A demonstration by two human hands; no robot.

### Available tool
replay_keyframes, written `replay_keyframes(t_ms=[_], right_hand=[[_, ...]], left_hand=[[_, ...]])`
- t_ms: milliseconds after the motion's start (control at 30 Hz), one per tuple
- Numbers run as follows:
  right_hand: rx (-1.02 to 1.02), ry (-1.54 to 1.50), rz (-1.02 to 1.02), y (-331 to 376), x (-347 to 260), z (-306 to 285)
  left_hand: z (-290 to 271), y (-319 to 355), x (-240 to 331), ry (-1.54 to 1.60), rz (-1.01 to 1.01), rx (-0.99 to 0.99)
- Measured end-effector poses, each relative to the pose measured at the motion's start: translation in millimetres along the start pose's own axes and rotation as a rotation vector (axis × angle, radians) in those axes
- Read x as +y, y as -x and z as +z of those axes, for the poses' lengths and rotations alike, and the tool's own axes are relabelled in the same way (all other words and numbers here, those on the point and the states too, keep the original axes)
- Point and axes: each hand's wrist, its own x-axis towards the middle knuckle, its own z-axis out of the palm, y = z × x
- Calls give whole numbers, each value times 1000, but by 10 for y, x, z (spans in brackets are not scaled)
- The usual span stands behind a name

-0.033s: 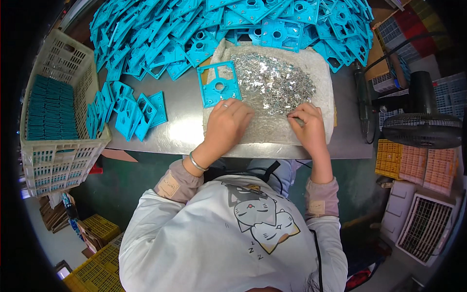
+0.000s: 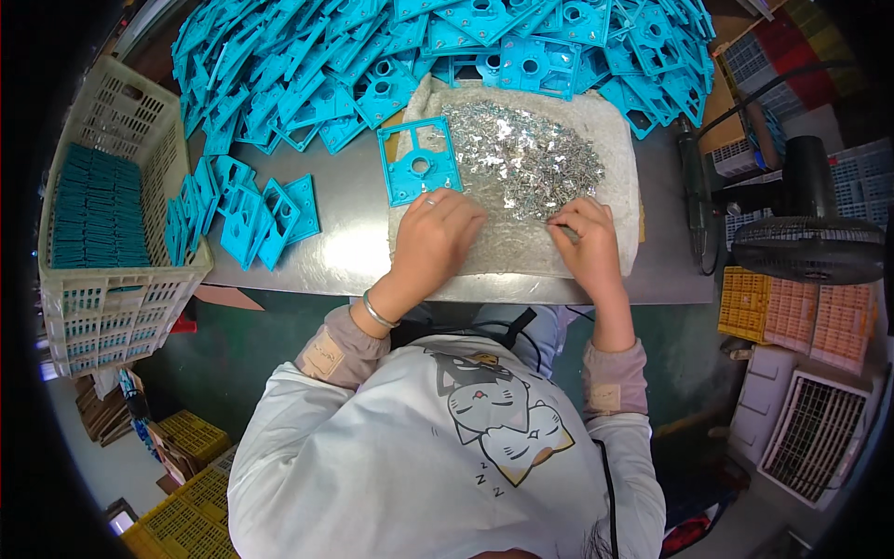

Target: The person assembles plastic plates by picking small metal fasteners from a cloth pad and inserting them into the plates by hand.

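A turquoise square plastic plate point(image 2: 436, 169) with a round hole and a square window lies on a pale cloth point(image 2: 521, 256). My left hand point(image 2: 438, 233) is at the plate's near edge, fingers curled together and overlapping it. Whatever those fingers hold, if anything, is hidden. On the cloth, right of the plate, spreads a heap of small shiny metal parts point(image 2: 531, 154). At the heap's near right edge, my right hand point(image 2: 587, 238) has thumb and forefinger pinched together. Anything between those fingertips is too small to name.
A large pile of turquoise plates point(image 2: 307, 74) covers the far side of the metal table point(image 2: 345, 238). Several more plates point(image 2: 247, 219) lean at left, beside a white crate point(image 2: 121, 289) holding stacked plates. At right are a black power driver point(image 2: 694, 186) and a black fan point(image 2: 810, 247).
My right hand has shifted very slightly left at the heap's edge. My left hand and the plate have stayed put.
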Motion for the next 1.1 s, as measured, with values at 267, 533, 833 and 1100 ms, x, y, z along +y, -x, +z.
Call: replay_keyframes(t_ms=[267,533,833,1100], right_hand=[[89,86,-16,-45,-95,115],[99,207,-60,-172,-158,247],[195,-277,90,-119,-217,222],[265,-777,128,-18,-395,177]], left_hand=[[10,34,-62,191,-80,75],[-18,30,-17,226,-108,79],[-32,80,25,434,-274,71],[-82,64,196,761,-444,-16]])
